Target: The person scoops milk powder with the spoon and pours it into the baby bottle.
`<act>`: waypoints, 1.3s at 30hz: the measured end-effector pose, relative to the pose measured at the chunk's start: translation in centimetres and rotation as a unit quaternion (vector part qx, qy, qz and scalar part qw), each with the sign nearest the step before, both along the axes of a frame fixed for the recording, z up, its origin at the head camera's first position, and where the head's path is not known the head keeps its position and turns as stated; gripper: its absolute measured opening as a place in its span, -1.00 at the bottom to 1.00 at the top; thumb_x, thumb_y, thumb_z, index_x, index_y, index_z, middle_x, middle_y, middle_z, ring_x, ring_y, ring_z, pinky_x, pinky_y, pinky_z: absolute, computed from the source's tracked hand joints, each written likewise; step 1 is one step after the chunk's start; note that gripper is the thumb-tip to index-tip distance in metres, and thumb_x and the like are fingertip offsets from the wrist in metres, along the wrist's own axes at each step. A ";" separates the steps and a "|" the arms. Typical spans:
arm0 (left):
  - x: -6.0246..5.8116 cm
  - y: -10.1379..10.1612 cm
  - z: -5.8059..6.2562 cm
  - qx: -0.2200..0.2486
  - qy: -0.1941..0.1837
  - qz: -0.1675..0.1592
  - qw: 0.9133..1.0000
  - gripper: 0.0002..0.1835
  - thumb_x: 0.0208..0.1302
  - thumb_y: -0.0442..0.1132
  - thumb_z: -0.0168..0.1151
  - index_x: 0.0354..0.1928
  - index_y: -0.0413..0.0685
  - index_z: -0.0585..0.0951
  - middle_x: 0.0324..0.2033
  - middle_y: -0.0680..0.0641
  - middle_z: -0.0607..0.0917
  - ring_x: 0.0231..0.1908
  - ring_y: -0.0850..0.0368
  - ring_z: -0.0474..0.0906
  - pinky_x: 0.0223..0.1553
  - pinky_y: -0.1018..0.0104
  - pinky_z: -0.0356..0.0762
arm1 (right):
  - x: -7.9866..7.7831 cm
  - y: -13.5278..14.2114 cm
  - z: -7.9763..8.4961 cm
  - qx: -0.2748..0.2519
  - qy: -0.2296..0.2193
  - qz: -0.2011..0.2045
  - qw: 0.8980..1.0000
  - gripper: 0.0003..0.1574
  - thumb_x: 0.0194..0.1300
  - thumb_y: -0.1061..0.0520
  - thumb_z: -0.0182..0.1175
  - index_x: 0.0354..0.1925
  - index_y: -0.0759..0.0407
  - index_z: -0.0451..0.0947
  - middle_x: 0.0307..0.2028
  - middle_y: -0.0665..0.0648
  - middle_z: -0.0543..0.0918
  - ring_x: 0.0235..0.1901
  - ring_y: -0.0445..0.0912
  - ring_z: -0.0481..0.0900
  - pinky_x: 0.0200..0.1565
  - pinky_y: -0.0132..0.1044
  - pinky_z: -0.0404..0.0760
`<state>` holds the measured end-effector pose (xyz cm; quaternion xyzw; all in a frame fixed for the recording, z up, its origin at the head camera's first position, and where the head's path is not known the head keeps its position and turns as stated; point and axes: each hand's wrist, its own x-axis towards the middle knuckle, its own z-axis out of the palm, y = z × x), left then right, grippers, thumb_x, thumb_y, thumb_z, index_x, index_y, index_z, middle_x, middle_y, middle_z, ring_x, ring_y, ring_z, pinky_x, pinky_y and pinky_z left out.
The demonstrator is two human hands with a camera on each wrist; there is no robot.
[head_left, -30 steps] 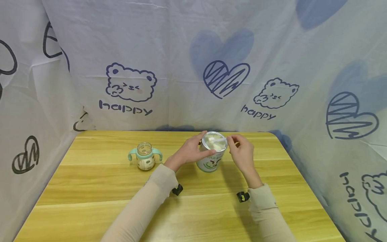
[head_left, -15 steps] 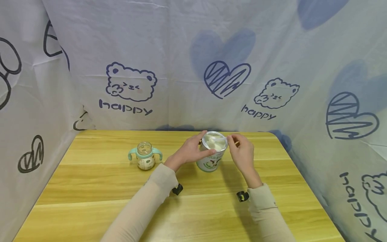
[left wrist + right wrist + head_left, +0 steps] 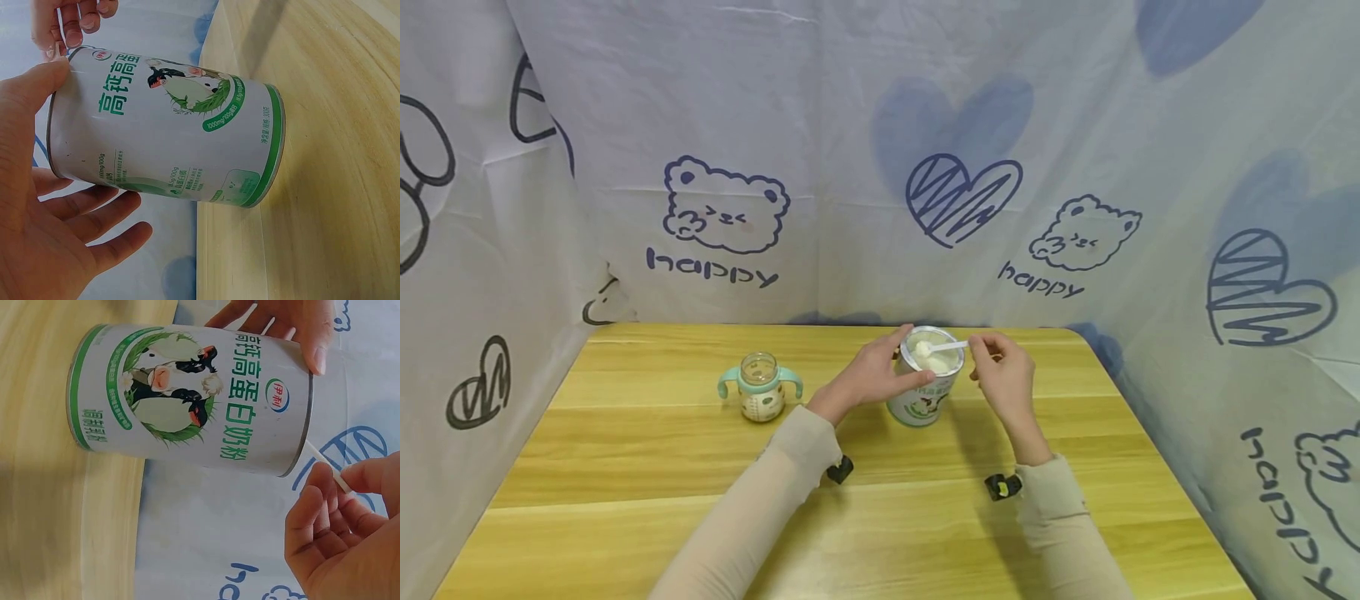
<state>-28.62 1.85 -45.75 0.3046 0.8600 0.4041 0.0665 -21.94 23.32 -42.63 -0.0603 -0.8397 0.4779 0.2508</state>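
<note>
An uncovered milk powder can (image 3: 922,400), white with a green band and a printed cow, stands upright near the table's back edge. My left hand (image 3: 874,368) grips it near the rim, thumb on the near side and fingers round the other side. Between thumb and fingers my right hand (image 3: 1004,373) pinches the handle of a white scoop (image 3: 951,345). The scoop's bowl, at the can's mouth, carries a heap of pale powder (image 3: 923,349). In the right wrist view only the scoop's handle (image 3: 329,465) shows past the can's rim.
To the left of the can stands a baby bottle (image 3: 761,398) without a lid, with two mint-green handles. Printed cloth (image 3: 850,208) hangs behind the wooden table (image 3: 880,533) and along both its sides.
The scoop has come up out of the powder, and its filled bowl now shows. My right hand has shifted slightly to the right. The left hand and the can have stayed put.
</note>
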 end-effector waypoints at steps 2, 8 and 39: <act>0.0 0.0 0.0 0.001 -0.001 0.000 1.000 0.12 0.35 0.35 0.31 0.71 0.00 0.02 0.57 -0.26 0.33 0.43 -0.19 0.47 0.42 -0.16 0.50 | 0.0 0.1 0.1 -0.016 -0.008 0.000 1.000 -0.69 0.53 0.05 0.26 -0.10 0.29 0.74 -0.31 0.27 0.72 -0.62 -0.23 0.60 -0.57 -0.44 0.60; 0.0 0.0 0.0 -0.003 -0.003 0.000 1.000 0.12 0.34 0.37 0.30 0.71 0.03 0.01 0.57 -0.26 0.32 0.44 -0.19 0.46 0.43 -0.17 0.48 | 0.0 0.2 0.2 -0.042 -0.022 -0.011 0.999 -0.69 0.51 0.06 0.25 -0.11 0.31 0.73 -0.37 0.10 0.68 -0.63 -0.26 0.60 -0.54 -0.37 0.66; -0.6 -1.9 2.0 -0.033 0.046 0.010 0.998 0.05 0.31 0.32 0.38 0.63 -0.10 0.22 0.49 -0.29 0.44 0.40 -0.23 0.48 0.36 -0.15 0.55 | -0.5 -0.7 1.9 -0.134 -0.006 -0.014 0.991 -0.70 0.48 0.15 0.23 -0.13 0.43 0.67 -0.45 0.04 0.60 -0.69 -0.29 0.55 -0.61 -0.46 0.58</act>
